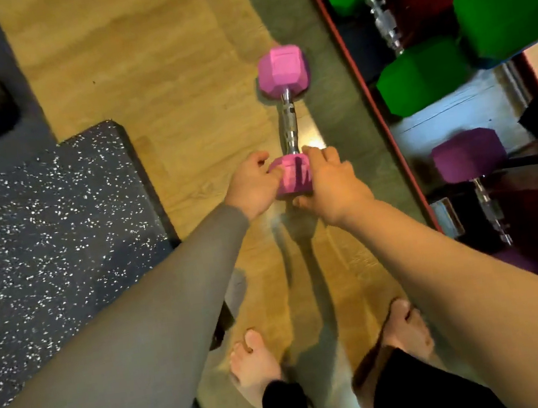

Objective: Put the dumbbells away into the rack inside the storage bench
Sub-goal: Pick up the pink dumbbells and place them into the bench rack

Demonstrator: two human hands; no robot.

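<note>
Fingers of left hand (251,185) and right hand (333,177) clasp the pink dumbbell (289,121) at its near head at frame centre, seemingly to share its weight.

The near head of the pink hex-headed dumbbell with a chrome handle (288,113) was largely covered by the left hand (251,185) and right hand (333,182) — the fingertips blurred. Right of the hands, the large green hex dumbbells (505,1) were cut by the frame edge, and the purple dumbbell (468,155) was smeared.
</note>
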